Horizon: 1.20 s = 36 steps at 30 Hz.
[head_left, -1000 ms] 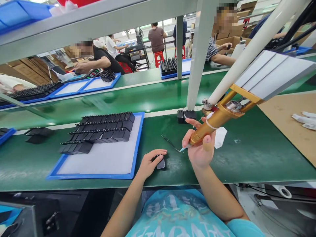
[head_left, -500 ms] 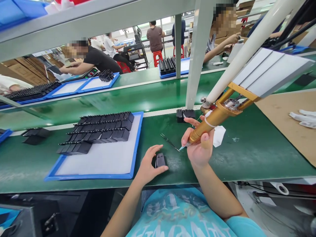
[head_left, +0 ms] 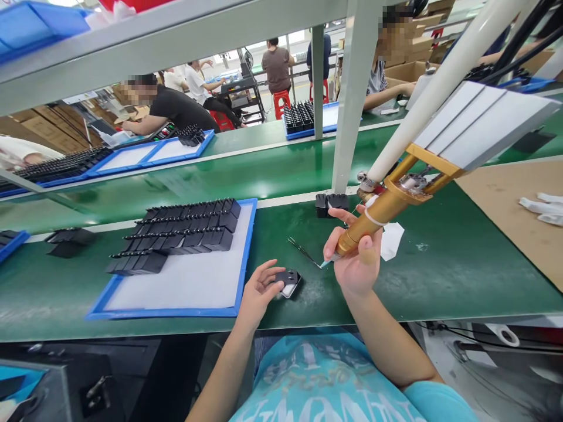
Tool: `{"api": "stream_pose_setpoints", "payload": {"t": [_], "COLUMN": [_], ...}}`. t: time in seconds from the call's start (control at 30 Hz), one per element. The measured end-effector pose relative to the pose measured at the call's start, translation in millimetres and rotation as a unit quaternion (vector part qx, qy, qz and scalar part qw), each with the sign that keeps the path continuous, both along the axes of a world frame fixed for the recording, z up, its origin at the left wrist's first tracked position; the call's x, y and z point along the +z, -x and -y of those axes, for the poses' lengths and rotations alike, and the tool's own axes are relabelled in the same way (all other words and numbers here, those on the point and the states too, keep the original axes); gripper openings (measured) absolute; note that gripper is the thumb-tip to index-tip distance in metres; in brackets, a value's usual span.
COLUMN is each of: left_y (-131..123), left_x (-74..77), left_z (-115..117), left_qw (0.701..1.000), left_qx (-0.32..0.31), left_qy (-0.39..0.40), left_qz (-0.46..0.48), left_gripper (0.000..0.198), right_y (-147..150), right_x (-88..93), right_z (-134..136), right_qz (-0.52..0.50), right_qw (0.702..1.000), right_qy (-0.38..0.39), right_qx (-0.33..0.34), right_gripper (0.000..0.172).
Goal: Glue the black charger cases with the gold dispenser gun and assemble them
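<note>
Between the thumb and fingers of my left hand (head_left: 263, 286) is a black charger cover (head_left: 288, 276) with two small pins. It sits partly over a black charger housing (head_left: 295, 288) on the green bench, leaving some of the white inside showing. My right hand (head_left: 357, 266) is wrapped round a gold dispensing gun (head_left: 373, 221), which slants down to a pale blue nozzle (head_left: 325, 264). Just left of that nozzle lies a pair of tweezers (head_left: 304, 252), apart from both hands.
Left of my hands, a blue-rimmed tray (head_left: 248, 249) carries rows of black chargers (head_left: 193, 228). More black chargers (head_left: 331, 204) stand by the grey post (head_left: 345, 117). A white paper piece (head_left: 391, 241) lies behind my right hand. White gloves (head_left: 543, 208) rest on brown cardboard (head_left: 505, 193).
The cover was over the housing within my spread left hand; now my left fingers pinch it, shifted and tilted, with the white inside exposed. My right hand and the gun stay put.
</note>
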<state>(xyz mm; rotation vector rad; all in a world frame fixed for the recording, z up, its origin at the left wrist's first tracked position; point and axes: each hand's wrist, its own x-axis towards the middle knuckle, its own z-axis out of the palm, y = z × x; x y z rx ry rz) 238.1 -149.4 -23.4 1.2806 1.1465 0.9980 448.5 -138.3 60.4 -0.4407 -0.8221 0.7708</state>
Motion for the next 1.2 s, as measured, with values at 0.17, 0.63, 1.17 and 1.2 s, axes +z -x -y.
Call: {"api": "stream_pose_setpoints", "payload": {"t": [0.17,0.63,1.17,1.2], "left_y": [-3,-35,-39,-39], "left_x": [-2.5,10.1,29.1,28.7], "left_z": [9,17,18,18], "left_qw": [0.980,0.924,0.921,0.922], "left_qx": [0.013,-0.002,0.008,0.007], "left_qy": [-0.123,-0.240,-0.273,-0.269], "left_qz": [-0.159,-0.297,-0.278,-0.279], "left_gripper": [0.031,0.034,0.032,0.033], "right_y": [1,20,19,19], "right_x": [1.9,11.4,11.8,12.1], "right_z": [1,3,5,5], "right_qz": [0.001,-0.031,-0.013,-0.011], "right_qw": [1.000,0.994,0.997,0.997], "right_qy": [0.011,0.002,0.020,0.026], "right_qx": [0.003,0.103,0.068,0.065], "right_gripper": [0.026,0.041,0.039,0.042]}}
